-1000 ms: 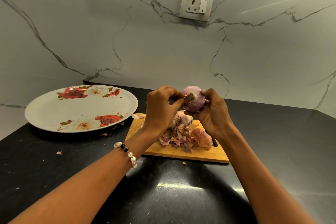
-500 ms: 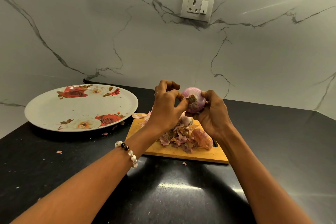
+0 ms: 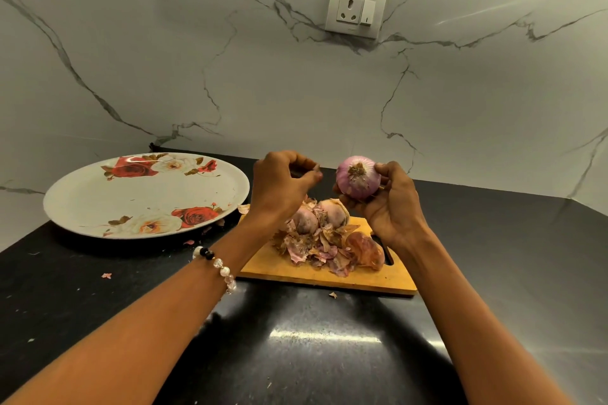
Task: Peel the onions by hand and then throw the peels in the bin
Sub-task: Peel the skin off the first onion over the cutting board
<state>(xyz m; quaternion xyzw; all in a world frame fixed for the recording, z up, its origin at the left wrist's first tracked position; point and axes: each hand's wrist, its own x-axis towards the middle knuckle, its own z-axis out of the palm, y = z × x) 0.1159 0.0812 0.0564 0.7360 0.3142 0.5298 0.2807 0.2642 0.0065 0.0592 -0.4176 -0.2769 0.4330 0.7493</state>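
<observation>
- A black kitchen counter (image 3: 329,355) meets a marble wall.
- Right hand (image 3: 386,207) fingers curl round a peeled purple onion (image 3: 358,178), held above the wooden board (image 3: 329,276).
- Left hand (image 3: 279,187) fingers are curled; whether they pinch peel is unclear.
- The peel heap (image 3: 316,246) could scatter if brushed.

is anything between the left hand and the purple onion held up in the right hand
Nothing visible. The left hand sits just beside the purple peeled onion that the right hand holds above the wooden cutting board, only open air between them.
</observation>
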